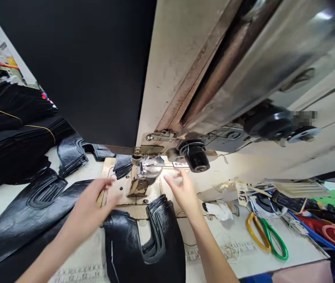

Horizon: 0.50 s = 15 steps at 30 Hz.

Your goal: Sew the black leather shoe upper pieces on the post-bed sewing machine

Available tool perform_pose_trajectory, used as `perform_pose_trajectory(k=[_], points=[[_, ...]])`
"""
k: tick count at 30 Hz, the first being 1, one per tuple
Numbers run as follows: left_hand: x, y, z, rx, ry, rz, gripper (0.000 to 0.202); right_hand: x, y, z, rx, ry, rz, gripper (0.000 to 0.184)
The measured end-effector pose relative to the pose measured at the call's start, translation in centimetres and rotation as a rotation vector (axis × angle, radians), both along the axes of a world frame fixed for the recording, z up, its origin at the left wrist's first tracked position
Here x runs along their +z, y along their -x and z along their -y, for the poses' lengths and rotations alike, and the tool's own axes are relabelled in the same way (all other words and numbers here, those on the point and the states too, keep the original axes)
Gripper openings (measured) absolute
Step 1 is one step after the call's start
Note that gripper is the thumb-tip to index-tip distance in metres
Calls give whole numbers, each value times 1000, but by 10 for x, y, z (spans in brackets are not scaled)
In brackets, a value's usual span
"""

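Note:
My left hand hovers left of the sewing machine's bed plate, smeared by motion, its thumb and fingers apart with nothing visible between them. My right hand is raised just right of the presser foot, fingers bent and thumb apart from them; its fingertips are blurred. Below and between both hands lies a stack of black leather-like U-shaped pieces. Another black piece lies at the far left side of the presser foot. The sewing machine's head looms over the work.
More black pieces lie to the left, beside tall black stacks tied with yellow string. On the right are scissors with orange and green handles and a blue tray of tools. A dark panel blocks the upper left.

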<state>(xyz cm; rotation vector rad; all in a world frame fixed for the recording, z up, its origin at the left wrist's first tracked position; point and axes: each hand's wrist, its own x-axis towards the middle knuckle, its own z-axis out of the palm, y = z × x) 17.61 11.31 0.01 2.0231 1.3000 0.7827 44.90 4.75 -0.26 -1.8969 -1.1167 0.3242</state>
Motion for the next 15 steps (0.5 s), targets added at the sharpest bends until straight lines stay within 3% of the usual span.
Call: perform_pose_trajectory(k=[2,4,6,9,12,15], points=[[-22,16,33,-97,37,-64,64,-6,6,50,12,103,1,51],[-40,25,51,-152,37,-110,72,-11,17,93,13,234,19,62],[-51,29,54,-186,30,-138,69,-16,31,121,33,382,91,62],[-54,29,47,-210,32,-153,66,-25,47,139,51,503,227,55],[-47,24,49,-180,44,-133,57,-35,57,143,-36,438,348,57],[-38,14,65,-142,88,-76,33,-42,63,143,-68,208,267,46]])
